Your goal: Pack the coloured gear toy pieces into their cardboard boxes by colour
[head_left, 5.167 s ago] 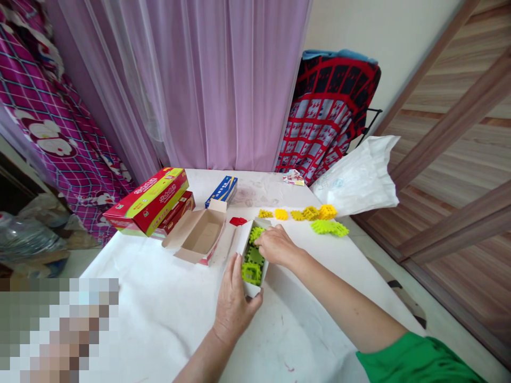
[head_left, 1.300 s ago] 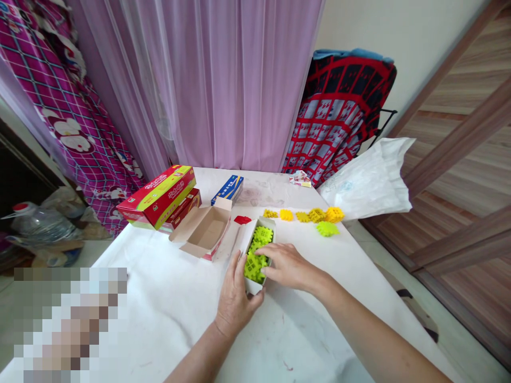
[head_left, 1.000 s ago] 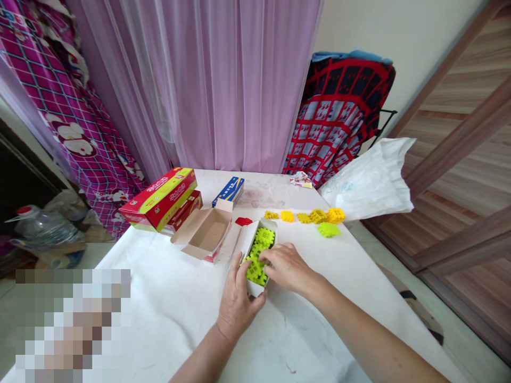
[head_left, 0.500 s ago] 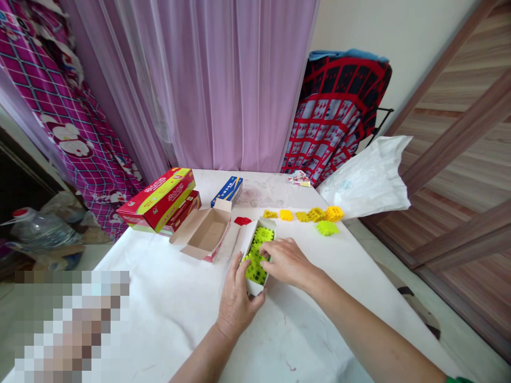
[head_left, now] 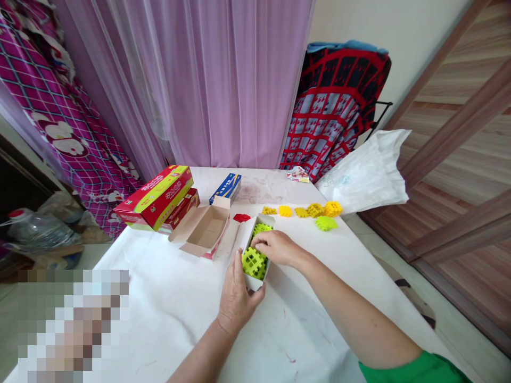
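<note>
A small white cardboard box [head_left: 248, 234] stands open at the middle of the table, filled with lime-green plastic interlocking blocks [head_left: 254, 260]. My left hand [head_left: 238, 292] grips the near end of this box, fingers along its left side and thumb around the near right corner. Over the right wall reaches my right hand [head_left: 277, 247], its fingers bent down and closed on a green block inside. The fingertips are partly hidden among the blocks. Just beyond the box's far left corner lies a red piece [head_left: 241, 217].
An open, empty-looking carton [head_left: 204, 233] sits left of the white box. Behind it are a red-and-yellow box [head_left: 157, 197] and a blue box [head_left: 225, 187]. Several yellow blocks [head_left: 301, 212] form a row at right, near a green block [head_left: 326, 223] and a white bag [head_left: 367, 173].
My right hand has shifted slightly left and farther along the box. A green block at the near end now sits tilted beside my left fingers. The view has moved slightly.
</note>
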{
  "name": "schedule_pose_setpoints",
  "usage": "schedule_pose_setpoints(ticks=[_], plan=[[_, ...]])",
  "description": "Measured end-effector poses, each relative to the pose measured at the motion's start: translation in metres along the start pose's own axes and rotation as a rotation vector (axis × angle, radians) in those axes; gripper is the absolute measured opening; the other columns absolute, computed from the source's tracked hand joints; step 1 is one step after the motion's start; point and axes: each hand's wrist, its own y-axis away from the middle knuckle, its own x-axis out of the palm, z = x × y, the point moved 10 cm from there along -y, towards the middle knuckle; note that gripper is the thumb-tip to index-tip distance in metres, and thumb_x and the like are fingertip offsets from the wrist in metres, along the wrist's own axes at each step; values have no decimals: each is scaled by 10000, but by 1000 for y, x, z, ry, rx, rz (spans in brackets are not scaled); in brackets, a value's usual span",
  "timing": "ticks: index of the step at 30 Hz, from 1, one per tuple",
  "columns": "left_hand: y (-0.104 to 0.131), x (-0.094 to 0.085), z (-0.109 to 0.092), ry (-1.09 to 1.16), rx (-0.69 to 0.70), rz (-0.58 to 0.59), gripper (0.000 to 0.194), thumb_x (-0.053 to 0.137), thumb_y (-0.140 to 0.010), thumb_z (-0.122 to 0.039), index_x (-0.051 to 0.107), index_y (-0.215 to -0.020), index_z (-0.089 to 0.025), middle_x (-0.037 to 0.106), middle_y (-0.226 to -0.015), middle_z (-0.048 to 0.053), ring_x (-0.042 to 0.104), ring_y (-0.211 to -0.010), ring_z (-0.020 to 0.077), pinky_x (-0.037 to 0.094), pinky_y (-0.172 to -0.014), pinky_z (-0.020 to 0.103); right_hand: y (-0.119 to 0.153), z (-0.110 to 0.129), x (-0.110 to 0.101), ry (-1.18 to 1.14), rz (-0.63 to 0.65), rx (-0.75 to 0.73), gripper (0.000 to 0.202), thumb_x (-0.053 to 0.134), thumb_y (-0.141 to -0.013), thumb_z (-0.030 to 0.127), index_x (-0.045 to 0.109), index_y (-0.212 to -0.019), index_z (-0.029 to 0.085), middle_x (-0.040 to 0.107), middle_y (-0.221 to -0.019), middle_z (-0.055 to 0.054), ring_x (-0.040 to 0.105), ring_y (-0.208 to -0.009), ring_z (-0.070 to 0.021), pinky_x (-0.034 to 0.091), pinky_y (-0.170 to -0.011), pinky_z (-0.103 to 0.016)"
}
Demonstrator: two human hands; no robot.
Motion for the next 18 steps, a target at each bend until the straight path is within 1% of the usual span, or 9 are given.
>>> schedule_pose_setpoints(ticks=[2, 5, 7, 9, 11, 12, 13, 15, 18], plan=[[0, 0, 0, 6, -3, 1, 988, 659, -784, -231, 32, -1540, -125, 427, -1459, 237, 450, -1347, 339, 455, -1055, 506, -5, -3, 0, 38, 43, -14, 270, 526, -831, 192, 747, -966, 269, 757, -971, 24, 671, -908, -155, 454, -778, -249], [0, 1, 1, 5, -10, 12, 1003, 667, -771, -230, 32, -1541, -132, 430, -1458, 231, 450, -1346, 340, 456, -1055, 508, -5, 2, 2, 130, 77, -51, 286, 501, -848, 191, 744, -976, 273, 750, -1035, 9, 661, -983, -170, 441, -821, -267], [0, 1, 1, -1, -7, 17, 1009, 672, -766, -229, 34, -1543, -141, 426, -1465, 224, 442, -1354, 339, 453, -1060, 507, -1, 8, 3, 183, 70, -48, 277, 483, -880, 239, 730, -1003, 269, 743, -1073, -14, 656, -1016, -188, 429, -833, -289], [0, 1, 1, -6, -2, 17, 1011, 675, -762, -223, 38, -1543, -146, 422, -1470, 223, 442, -1354, 337, 453, -1060, 506, 6, 13, 5, 225, 62, -27, 258, 507, -886, 327, 712, -1026, 253, 744, -1058, -40, 653, -1019, -213, 417, -834, -312], [0, 1, 0, -9, 2, 17, 1012, 675, -760, -217, 38, -1543, -144, 417, -1473, 228, 444, -1353, 338, 457, -1056, 506, 14, 19, 7, 278, 54, -5, 281, 569, -849, 400, 700, -1023, 223, 744, -1020, -71, 646, -1016, -246, 402, -840, -338], [0, 1, 0, -11, 6, 15, 1012, 676, -762, -218, 37, -1543, -141, 416, -1474, 231, 446, -1353, 338, 460, -1052, 505, 17, 21, 9, 304, 51, -4, 290, 597, -825, 406, 697, -1016, 211, 741, -1009, -82, 641, -1015, -258, 395, -841, -347], [0, 1, 0, -12, 10, 13, 1010, 676, -766, -221, 36, -1543, -139, 416, -1474, 234, 446, -1353, 338, 462, -1050, 505, 20, 24, 11, 324, 53, -14, 285, 616, -808, 386, 693, -1014, 205, 737, -1012, -87, 634, -1016, -262, 387, -840, -351], [0, 1, -1, -14, 20, 4, 1006, 678, -774, -235, 37, -1542, -134, 421, -1469, 241, 448, -1352, 339, 465, -1046, 506, 22, 29, 19, 340, 74, -52, 254, 618, -791, 296, 690, -1018, 208, 726, -1042, -82, 622, -1023, -252, 375, -833, -345], [0, 1, -1, -10, 28, -3, 990, 677, -782, -245, 52, -1542, -129, 428, -1462, 243, 451, -1351, 336, 466, -1045, 501, 20, 30, 30, 324, 102, -110, 279, 591, -773, 182, 692, -1032, 213, 711, -1082, -69, 610, -1036, -238, 370, -818, -337]])
